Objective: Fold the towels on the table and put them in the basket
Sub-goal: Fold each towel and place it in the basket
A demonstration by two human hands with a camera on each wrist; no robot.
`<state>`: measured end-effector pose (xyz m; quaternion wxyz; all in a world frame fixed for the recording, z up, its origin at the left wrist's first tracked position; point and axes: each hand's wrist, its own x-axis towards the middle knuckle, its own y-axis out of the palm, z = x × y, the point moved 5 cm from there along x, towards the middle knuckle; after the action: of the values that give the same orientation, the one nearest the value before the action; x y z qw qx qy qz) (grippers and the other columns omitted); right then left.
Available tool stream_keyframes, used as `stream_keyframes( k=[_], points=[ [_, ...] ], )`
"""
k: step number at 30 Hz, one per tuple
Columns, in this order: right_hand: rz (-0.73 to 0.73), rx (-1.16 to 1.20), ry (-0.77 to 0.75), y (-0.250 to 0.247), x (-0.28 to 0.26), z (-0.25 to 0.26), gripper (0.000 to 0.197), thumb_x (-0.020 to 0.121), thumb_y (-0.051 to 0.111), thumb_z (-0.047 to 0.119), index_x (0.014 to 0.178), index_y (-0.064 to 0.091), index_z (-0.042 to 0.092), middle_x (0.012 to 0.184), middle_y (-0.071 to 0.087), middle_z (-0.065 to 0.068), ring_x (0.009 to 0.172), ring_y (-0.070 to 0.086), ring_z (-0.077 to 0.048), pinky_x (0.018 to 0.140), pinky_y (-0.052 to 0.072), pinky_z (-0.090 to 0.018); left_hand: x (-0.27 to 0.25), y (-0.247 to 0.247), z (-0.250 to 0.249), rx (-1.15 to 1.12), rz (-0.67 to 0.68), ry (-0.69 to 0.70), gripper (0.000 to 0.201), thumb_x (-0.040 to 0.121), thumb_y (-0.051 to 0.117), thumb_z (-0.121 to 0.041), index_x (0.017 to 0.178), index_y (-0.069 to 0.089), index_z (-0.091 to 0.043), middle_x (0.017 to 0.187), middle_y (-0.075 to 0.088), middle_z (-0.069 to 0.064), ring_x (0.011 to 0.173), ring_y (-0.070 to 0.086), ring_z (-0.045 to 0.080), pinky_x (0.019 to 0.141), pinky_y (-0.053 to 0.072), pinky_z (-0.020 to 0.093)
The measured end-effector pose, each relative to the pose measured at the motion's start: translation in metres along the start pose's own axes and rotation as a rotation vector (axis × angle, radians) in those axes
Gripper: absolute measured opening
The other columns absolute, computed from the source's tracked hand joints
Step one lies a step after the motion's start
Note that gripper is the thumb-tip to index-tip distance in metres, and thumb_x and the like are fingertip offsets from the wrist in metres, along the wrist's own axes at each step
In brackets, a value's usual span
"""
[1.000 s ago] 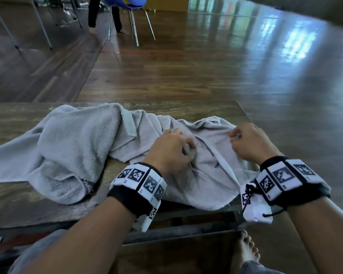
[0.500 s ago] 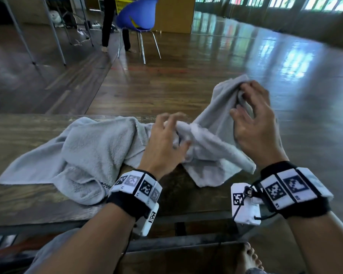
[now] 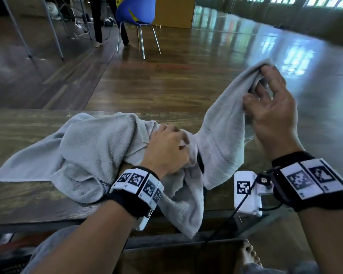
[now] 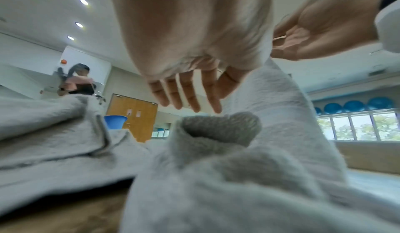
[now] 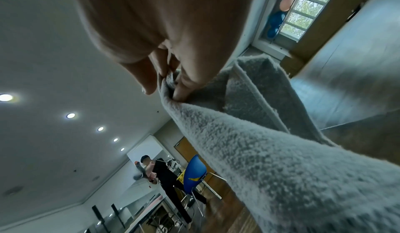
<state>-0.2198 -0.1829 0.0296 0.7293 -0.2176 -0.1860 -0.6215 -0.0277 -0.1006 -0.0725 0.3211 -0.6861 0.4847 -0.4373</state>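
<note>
Two grey towels lie on the wooden table [image 3: 28,125]. The thicker towel [image 3: 87,151] is heaped at the left. My right hand [image 3: 255,86] pinches one end of the thinner towel [image 3: 222,135] between thumb and fingers and holds it up beyond the table's right end; the right wrist view shows that pinch [image 5: 173,89] on a bunched edge. The rest of this towel sags to the table and hangs over the front edge. My left hand [image 3: 166,151] rests on its lower part, and the left wrist view shows its fingers [image 4: 186,96] straight and spread above the cloth. No basket shows.
The table ends just right of the lifted towel, with polished wooden floor beyond. A blue chair [image 3: 135,10] and a standing person's legs [image 3: 97,20] are far behind. Metal table legs [image 3: 53,30] stand at the back left. My bare foot [image 3: 249,254] is under the front edge.
My right hand has carried the towel's end from the table up and to the right. My left hand rose gripping the cloth, then came back down with its fingers loosened.
</note>
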Motion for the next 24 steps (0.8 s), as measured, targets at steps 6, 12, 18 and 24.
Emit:
stream_keyframes(
  k=[6,12,18,24],
  points=[
    [0.153,0.018,0.018,0.025,-0.009,-0.007,0.066,0.091,0.058,-0.003,0.153,0.036,0.006,0.151,0.037,0.013,0.138,0.047,-0.008,0.112,0.044,-0.036,-0.007,0.043,-0.034,0.029,0.192,0.081,0.047,0.083,0.053,-0.069,0.094,0.062,-0.024,0.103,0.058,-0.003,0.102,0.048,0.018,0.092,0.033,0.040],
    [0.317,-0.423,0.167,0.017,-0.020,-0.044,0.059,0.095,0.064,0.014,0.150,0.043,0.014,0.161,0.031,0.000,0.145,0.037,-0.017,0.118,0.035,-0.043,0.003,0.026,-0.024,-0.307,-0.078,-0.071,0.037,0.094,0.052,-0.030,0.060,0.041,-0.023,0.059,0.047,-0.006,0.065,0.055,0.022,0.062,0.038,0.034],
    [0.680,-0.407,0.325,0.018,-0.051,-0.058,0.079,0.076,0.076,0.059,0.143,0.049,0.028,0.135,0.060,0.012,0.123,0.057,0.000,0.106,0.047,-0.029,0.005,0.004,-0.015,-0.915,-0.183,-0.239,0.031,0.103,0.048,-0.028,0.093,0.068,-0.006,0.085,0.070,0.016,0.079,0.066,0.027,0.073,0.053,0.049],
    [0.542,-0.588,0.106,0.020,-0.053,-0.049,0.006,0.090,0.059,0.010,0.095,0.063,0.009,0.082,0.069,-0.005,0.071,0.063,-0.016,0.065,0.051,-0.042,-0.003,0.006,-0.038,-1.286,0.014,-0.160,0.029,0.096,0.048,-0.009,0.115,0.064,0.005,0.100,0.066,0.017,0.092,0.061,0.024,0.083,0.049,0.035]
  ],
)
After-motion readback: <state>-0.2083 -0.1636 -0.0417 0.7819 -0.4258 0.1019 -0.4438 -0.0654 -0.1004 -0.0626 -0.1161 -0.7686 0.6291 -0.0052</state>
